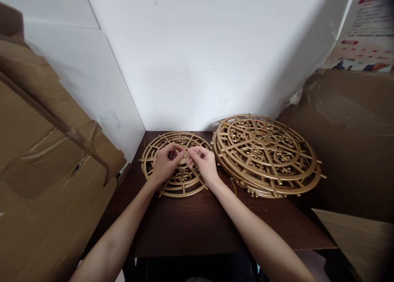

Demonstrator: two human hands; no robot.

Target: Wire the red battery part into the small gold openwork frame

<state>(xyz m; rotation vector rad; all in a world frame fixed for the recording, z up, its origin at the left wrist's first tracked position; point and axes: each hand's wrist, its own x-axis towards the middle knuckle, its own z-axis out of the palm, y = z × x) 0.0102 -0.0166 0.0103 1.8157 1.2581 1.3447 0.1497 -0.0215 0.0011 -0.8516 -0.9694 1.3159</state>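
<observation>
A brown tabletop (197,228) forms my work surface, closed at the far side by a white wall panel (200,60). Cardboard (46,183) bounds the left side; a cardboard box (347,130) bounds the right. A stack of gold openwork discs (270,158), with thin wires across its top, occupies the right side and limits clearance beside my right hand (201,161).

The single gold openwork disc (181,177) lies flat on the tabletop, directly beneath both hands. My left hand (168,161) and right hand meet near its centre — fingertips drawn together, narrow gap between hands. Whether either grips anything cannot be determined. A small red item (173,153) shows at my left fingers, too small to identify. My hands partly cover the hub; both forearms run off the near edge.
</observation>
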